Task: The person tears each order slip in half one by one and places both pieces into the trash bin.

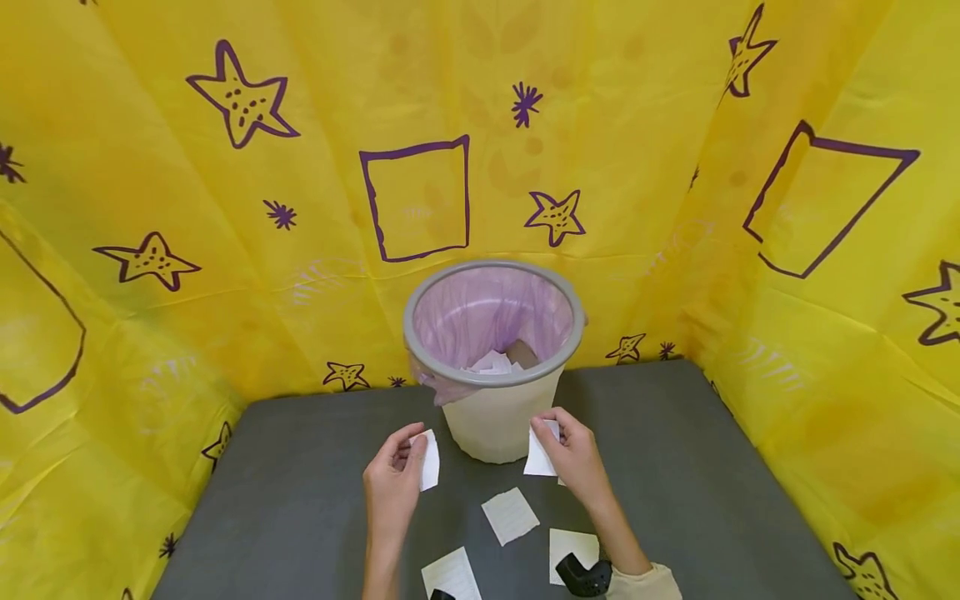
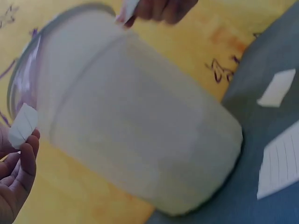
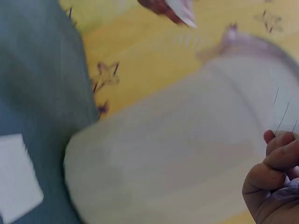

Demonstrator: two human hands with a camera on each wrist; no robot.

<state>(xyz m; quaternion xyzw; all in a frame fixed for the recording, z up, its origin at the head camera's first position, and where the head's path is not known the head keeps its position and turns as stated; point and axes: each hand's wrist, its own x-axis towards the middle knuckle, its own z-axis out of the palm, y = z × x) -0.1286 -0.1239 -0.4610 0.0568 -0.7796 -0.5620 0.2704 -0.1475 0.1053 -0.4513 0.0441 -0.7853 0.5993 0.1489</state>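
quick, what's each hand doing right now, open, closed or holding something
Left hand: holding a white paper piece.
Right hand: holding another white paper piece.

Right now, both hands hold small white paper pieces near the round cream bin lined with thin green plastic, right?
Almost: the thin plastic liner in the round cream bin is pale purple, not green, as the head view shows. The rest is right.

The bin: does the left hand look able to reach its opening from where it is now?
Probably yes: the left hand holds a piece of paper near the bin, and nothing visible blocks its way up to the rim.
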